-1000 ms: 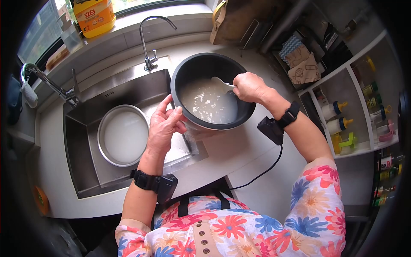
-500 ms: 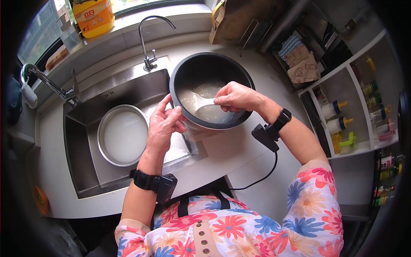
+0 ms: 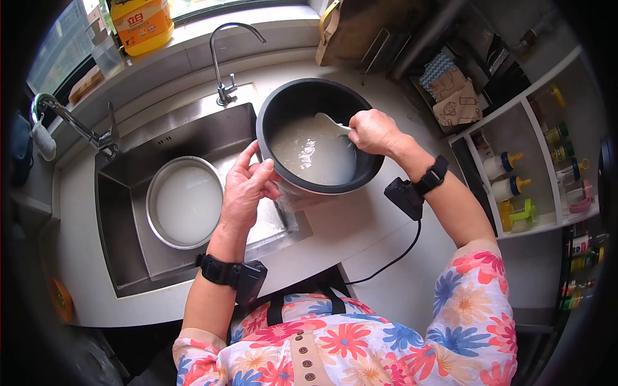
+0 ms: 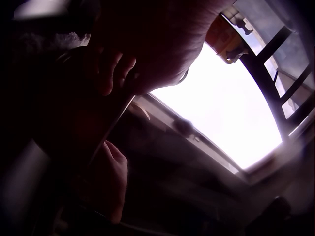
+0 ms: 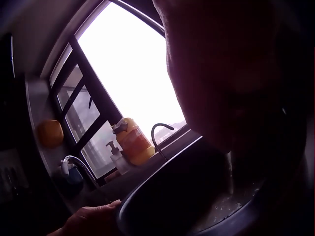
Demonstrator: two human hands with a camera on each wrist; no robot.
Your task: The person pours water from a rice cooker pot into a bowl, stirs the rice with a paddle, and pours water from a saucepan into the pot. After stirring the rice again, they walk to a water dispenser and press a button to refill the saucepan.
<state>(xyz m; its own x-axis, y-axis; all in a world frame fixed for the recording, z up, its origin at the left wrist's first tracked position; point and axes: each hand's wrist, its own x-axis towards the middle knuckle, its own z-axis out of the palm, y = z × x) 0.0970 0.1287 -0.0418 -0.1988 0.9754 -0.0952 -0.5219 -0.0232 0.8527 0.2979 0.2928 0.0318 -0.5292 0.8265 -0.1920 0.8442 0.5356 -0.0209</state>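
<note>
In the head view my right hand [image 3: 374, 132] grips the handle of a white rice paddle [image 3: 333, 123] inside a dark-lined rice cooker pot [image 3: 293, 96]. The paddle lies against the pot's far right part, over cloudy water [image 3: 315, 154] with pale grains in it. My left hand [image 3: 248, 186] rests its fingertips and thumb along the outside of the pot's left rim, with index finger and thumb nearly straight. The left wrist view is very dark and shows the left hand [image 4: 157, 44] beside the pot wall. In the right wrist view the right hand [image 5: 221, 64] hides most of the paddle.
A round metal basin [image 3: 152, 215] of milky water stands in the sink [image 3: 122, 257], left of the pot. Two faucets [image 3: 222, 64] rise behind the sink. A yellow detergent jug [image 3: 140, 29] stands on the sill. Shelves [image 3: 541, 161] with bottles are at right.
The right hand swept the paddle left across the pot, then back right to the far side. The water's ripples shifted. The left hand and pot stayed nearly still.
</note>
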